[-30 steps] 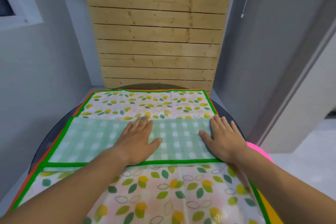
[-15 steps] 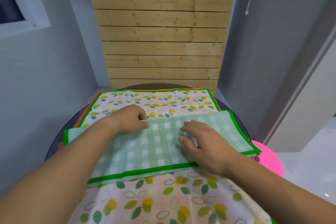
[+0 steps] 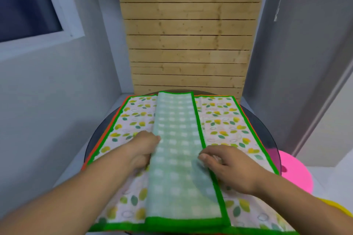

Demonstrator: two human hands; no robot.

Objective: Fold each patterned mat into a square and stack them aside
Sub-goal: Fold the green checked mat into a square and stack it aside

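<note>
A folded green checked mat (image 3: 177, 150) with a bright green border lies as a long strip running away from me, on top of a spread leaf-patterned mat (image 3: 225, 126). My left hand (image 3: 142, 149) grips the strip's left edge with curled fingers. My right hand (image 3: 227, 166) pinches the strip's right edge near its green border. An orange border of another mat (image 3: 104, 139) peeks out along the left under the leaf-patterned one.
The mats cover a round dark glass table (image 3: 261, 131). A pink round stool (image 3: 295, 173) stands at the right, with a yellow thing (image 3: 336, 208) below it. A wooden slat panel (image 3: 189, 34) rises behind the table, between grey walls.
The green checked strip has been turned from lying across the table to pointing away from me. Both hands went from flat on it to gripping its side edges.
</note>
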